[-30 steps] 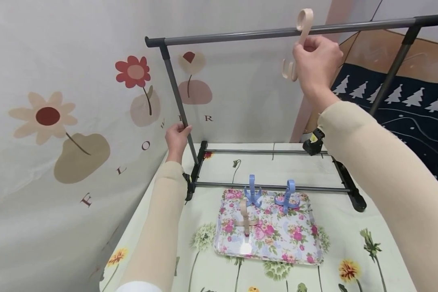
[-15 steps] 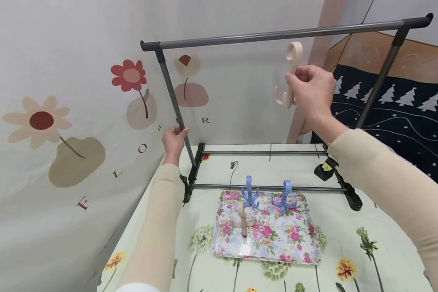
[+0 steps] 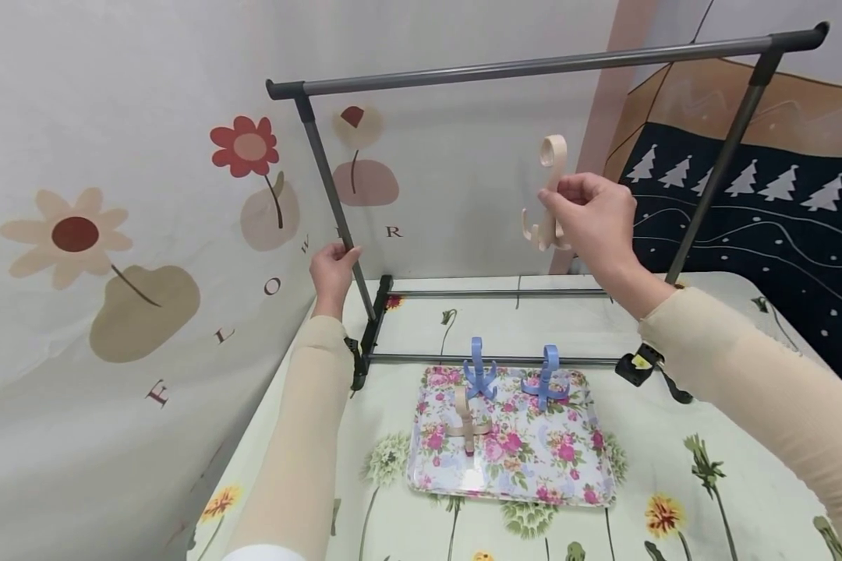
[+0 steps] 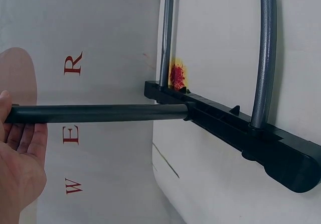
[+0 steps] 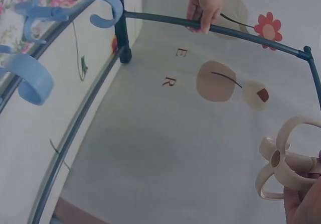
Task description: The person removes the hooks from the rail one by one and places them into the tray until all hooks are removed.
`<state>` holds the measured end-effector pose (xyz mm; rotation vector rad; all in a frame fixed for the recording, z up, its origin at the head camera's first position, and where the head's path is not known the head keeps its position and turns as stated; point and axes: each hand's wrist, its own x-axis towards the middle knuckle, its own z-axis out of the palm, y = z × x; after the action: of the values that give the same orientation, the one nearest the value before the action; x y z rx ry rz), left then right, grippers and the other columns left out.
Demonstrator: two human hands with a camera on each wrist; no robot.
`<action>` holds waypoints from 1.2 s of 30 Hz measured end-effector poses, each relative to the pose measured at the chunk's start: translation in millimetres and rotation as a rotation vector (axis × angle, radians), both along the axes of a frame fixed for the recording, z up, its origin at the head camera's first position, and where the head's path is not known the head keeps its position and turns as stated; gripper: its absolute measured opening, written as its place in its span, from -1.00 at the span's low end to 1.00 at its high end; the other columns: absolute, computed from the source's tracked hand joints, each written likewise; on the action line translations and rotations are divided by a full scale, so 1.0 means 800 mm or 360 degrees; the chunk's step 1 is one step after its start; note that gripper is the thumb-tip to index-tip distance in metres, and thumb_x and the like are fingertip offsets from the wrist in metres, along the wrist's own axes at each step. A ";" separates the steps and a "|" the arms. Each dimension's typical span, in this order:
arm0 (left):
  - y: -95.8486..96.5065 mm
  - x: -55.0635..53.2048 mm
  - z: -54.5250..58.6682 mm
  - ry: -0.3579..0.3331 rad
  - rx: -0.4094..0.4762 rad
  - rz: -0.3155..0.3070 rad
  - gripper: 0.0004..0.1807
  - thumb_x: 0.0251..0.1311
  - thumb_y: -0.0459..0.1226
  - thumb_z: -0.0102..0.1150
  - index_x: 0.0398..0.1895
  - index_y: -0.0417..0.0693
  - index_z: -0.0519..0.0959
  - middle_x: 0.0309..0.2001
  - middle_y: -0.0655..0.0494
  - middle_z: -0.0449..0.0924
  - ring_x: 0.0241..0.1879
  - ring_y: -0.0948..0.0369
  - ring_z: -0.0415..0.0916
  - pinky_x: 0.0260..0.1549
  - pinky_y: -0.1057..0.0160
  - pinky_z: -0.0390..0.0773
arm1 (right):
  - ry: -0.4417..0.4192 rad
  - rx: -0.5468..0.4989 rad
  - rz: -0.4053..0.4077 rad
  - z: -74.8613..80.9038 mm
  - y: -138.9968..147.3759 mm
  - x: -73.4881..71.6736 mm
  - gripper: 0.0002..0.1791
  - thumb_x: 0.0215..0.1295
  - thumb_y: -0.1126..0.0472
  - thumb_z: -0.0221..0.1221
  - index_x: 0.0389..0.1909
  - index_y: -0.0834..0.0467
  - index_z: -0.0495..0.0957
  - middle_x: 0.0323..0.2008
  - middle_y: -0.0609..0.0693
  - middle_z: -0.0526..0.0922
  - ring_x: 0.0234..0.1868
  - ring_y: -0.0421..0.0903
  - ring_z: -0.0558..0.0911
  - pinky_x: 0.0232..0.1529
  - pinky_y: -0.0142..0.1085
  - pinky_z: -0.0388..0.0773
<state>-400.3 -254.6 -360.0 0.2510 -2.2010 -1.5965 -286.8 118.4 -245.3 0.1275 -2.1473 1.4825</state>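
Between thumb and fingers, my right hand [image 3: 596,222] pinches a cream plastic multi-prong hook [image 3: 553,152], held upright below the top bar [image 3: 463,74] of a dark metal rack and apart from it. In the right wrist view the hook's curved prongs [image 5: 287,176] point toward the camera. My left hand [image 3: 333,273] grips the rack's left post [image 3: 337,206] partway up; the left wrist view shows its fingers around the post [image 4: 100,113]. On a floral tray [image 3: 526,467] lie two blue hooks [image 3: 479,374] and a beige hook [image 3: 466,425].
The rack stands on a flower-printed tablecloth [image 3: 673,444], with a lower crossbar [image 3: 407,358] just behind the tray. A printed cloth wall [image 3: 147,93] is close on the left and behind. A dark tree-patterned cloth [image 3: 779,226] hangs at right.
My right hand has brought the cream hook down and away from the rack's top bar, where its loop was around the bar. The left hand keeps its grip on the post.
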 end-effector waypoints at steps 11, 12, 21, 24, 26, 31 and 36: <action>0.002 0.002 0.002 0.0008 -0.0008 -0.0003 -0.71 0.34 -0.15 0.25 -0.07 -0.20 0.61 -0.09 -0.05 0.63 -0.01 0.07 0.52 0.10 0.03 0.43 | -0.0087 0.0065 0.0135 -0.031 0.009 0.014 -0.57 0.31 -0.07 0.29 -0.06 0.22 0.65 -0.20 0.07 0.66 -0.08 -0.12 0.55 0.11 0.00 0.53; 0.002 0.002 0.002 0.0008 -0.0009 -0.0005 -0.71 0.34 -0.16 0.25 -0.07 -0.20 0.61 -0.08 -0.06 0.63 -0.01 0.07 0.52 0.10 0.02 0.43 | -0.0095 0.0076 0.0150 -0.035 0.009 0.016 -0.57 0.31 -0.07 0.28 -0.06 0.22 0.65 -0.20 0.07 0.66 -0.08 -0.11 0.55 0.10 -0.02 0.54; 0.002 0.003 0.002 -0.0008 -0.0004 0.0006 -0.70 0.34 -0.15 0.25 -0.06 -0.20 0.61 -0.08 -0.06 0.63 0.00 0.06 0.52 0.10 0.04 0.42 | -0.0142 0.0180 0.0291 -0.066 0.010 0.038 -0.66 0.34 -0.01 0.28 -0.15 0.21 0.67 -0.25 0.05 0.71 -0.19 -0.12 0.62 -0.07 -0.34 0.55; 0.001 0.001 0.002 -0.0012 0.0001 0.0012 -0.70 0.33 -0.16 0.26 -0.05 -0.21 0.61 -0.09 -0.06 0.64 -0.01 0.06 0.52 0.09 0.05 0.43 | -0.0167 0.0211 0.0322 -0.077 0.011 0.047 -0.68 0.34 0.00 0.28 -0.16 0.20 0.68 -0.25 0.04 0.72 -0.19 -0.13 0.64 -0.06 -0.26 0.55; 0.001 0.001 0.002 -0.0009 0.0005 0.0014 -0.70 0.33 -0.17 0.26 -0.05 -0.22 0.61 -0.10 -0.07 0.64 -0.02 0.06 0.53 0.08 0.05 0.43 | -0.0180 0.0231 0.0352 -0.084 0.011 0.052 -0.70 0.34 0.02 0.28 -0.18 0.20 0.68 -0.25 0.04 0.73 -0.20 -0.14 0.65 -0.08 -0.26 0.55; 0.001 0.002 0.003 -0.0007 0.0004 0.0014 -0.71 0.32 -0.18 0.27 -0.06 -0.23 0.61 -0.11 -0.07 0.63 -0.04 0.07 0.52 0.07 0.05 0.44 | -0.0202 0.0262 0.0417 -0.107 0.011 0.064 -0.73 0.33 0.06 0.30 -0.24 0.22 0.68 -0.30 0.06 0.74 -0.29 -0.14 0.66 -0.23 -0.37 0.55; 0.001 0.002 0.002 -0.0016 -0.0021 0.0014 -0.69 0.33 -0.17 0.26 -0.05 -0.23 0.61 -0.09 -0.08 0.63 -0.03 0.06 0.52 0.06 0.05 0.44 | -0.0267 0.0265 0.0450 -0.133 0.008 0.079 -0.77 0.32 0.08 0.31 -0.31 0.19 0.67 -0.37 0.02 0.72 -0.36 -0.11 0.63 -0.35 -0.35 0.54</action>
<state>-399.1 -253.8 -358.5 0.2648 -2.2144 -1.5785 -224.0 124.5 -351.4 0.3933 -2.4702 1.5092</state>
